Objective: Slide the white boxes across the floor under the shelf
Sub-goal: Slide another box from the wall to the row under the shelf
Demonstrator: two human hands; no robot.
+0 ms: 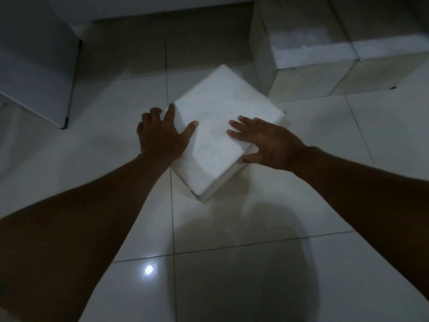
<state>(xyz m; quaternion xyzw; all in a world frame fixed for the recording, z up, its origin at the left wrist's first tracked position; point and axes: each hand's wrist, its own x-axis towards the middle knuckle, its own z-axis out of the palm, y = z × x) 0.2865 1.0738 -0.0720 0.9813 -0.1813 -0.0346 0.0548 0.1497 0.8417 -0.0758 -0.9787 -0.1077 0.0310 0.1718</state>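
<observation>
A white box [222,133] is lying on the tiled floor [232,263] near the middle of the view, turned so that one corner is pointing toward the person and the opposite corner is pointing away. Both hands are touching it.

The left hand [160,133] is resting against the left side of the box. Its thumb is lying on the top face, and the other fingers are bending down over the left edge, so this hand is gripping the edge of the box.

The right hand [267,142] is lying on the right part of the top face. Its fingers are spread and mostly straight, pressing flat on the lid, while the thumb is reaching down along the near right edge. Nothing is being pinched by this hand.

Just behind the box, on the right, more white boxes [313,54] are standing close together in a group; the far right corner of the box under the hands is coming very near to them, but I cannot tell if it is touching.

At the left, a white panel [34,54] with a dark edge is standing on the floor, well apart from the box. A small bright reflection [148,269] of a light is shining on the floor tiles between the two forearms, and a dark shadow is falling on the floor near it.
</observation>
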